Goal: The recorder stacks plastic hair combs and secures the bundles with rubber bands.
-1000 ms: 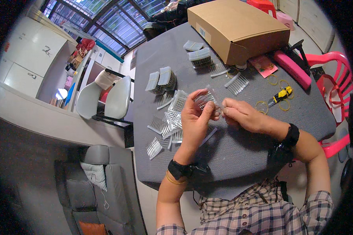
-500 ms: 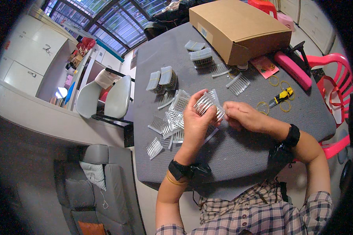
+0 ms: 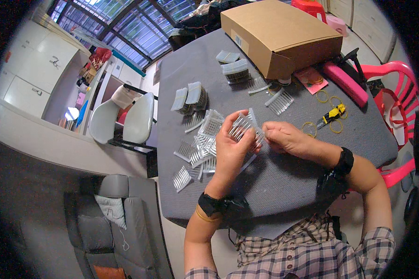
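Note:
My left hand (image 3: 230, 152) is closed around a few clear plastic hair combs (image 3: 240, 127), their teeth slanting across the palm. Against the right edge of these combs, my right hand (image 3: 286, 137) is closed with fingertips pinched; what they grip is hidden. Below and left of my left hand lies a loose heap of similar combs (image 3: 203, 148), partly covered by that hand. Banded-looking stacks of combs (image 3: 196, 94) stand behind the heap, and another stack (image 3: 235, 70) is farther back. A single comb (image 3: 280, 102) rests beyond my right hand.
A large cardboard box (image 3: 281, 35) occupies the table's far right. Near it are a pink bar-shaped object (image 3: 345, 83), a pink packet (image 3: 311, 81), a yellow-black cutter (image 3: 333, 114) and several rubber bands (image 3: 309, 129). A pink chair (image 3: 395, 69) stands at the right, the grey table (image 3: 284, 186) beneath everything.
The whole view has shifted slightly. Both hands keep nearly the same grip and place, with the held combs tilted a little differently.

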Action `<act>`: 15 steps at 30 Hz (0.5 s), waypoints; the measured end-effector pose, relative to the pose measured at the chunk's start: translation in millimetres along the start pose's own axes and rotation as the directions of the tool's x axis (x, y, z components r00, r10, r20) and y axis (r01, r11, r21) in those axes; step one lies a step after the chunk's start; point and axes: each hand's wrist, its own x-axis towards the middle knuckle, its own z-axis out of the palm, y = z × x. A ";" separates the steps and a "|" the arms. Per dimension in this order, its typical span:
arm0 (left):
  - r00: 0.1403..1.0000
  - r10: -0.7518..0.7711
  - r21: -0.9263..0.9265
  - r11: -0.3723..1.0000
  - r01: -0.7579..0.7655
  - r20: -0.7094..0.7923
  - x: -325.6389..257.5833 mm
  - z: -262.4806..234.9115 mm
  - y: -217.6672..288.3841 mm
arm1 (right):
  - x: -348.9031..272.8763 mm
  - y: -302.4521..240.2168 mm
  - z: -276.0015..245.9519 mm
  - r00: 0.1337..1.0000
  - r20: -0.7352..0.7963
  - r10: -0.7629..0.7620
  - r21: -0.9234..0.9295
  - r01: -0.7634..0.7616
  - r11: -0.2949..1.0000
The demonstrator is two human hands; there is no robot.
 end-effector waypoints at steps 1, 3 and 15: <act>1.000 0.004 0.022 1.000 -0.004 -0.006 0.1 -0.3 -0.5 | 0.5 1.8 -0.7 1.000 -0.003 -0.009 0.009 0.009 1.000; 1.000 0.009 0.045 0.999 -0.009 -0.011 -0.4 -0.1 -0.5 | 0.6 2.3 -0.7 1.000 -0.006 -0.018 0.017 0.018 1.000; 0.999 0.032 0.012 0.999 -0.032 0.030 -0.9 0.9 -1.4 | -5.9 -11.1 -3.6 0.996 -0.082 -0.018 -0.162 0.005 0.987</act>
